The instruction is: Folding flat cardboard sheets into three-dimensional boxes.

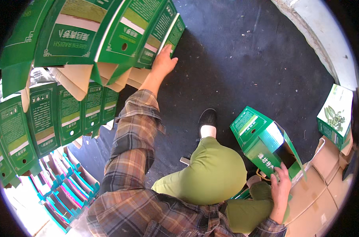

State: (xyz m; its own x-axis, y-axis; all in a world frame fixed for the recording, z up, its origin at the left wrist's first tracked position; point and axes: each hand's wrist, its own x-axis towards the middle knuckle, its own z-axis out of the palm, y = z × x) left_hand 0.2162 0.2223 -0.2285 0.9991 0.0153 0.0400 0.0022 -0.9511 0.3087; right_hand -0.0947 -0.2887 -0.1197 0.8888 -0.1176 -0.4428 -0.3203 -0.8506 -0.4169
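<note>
At lower right, the right hand (281, 183) holds an open green carton (262, 156) by its near edge; well apart, the left hand (163, 63) touches the end of a green carton row (126, 37), whether gripping I cannot tell.

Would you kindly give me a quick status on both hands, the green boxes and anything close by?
Left hand at end box of upper row. Right hand on open green box, box tilted. Brown cartons close by on the right.

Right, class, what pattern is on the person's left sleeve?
The left sleeve is plaid, in browns, greys and black; it shows best in the head view.
</note>
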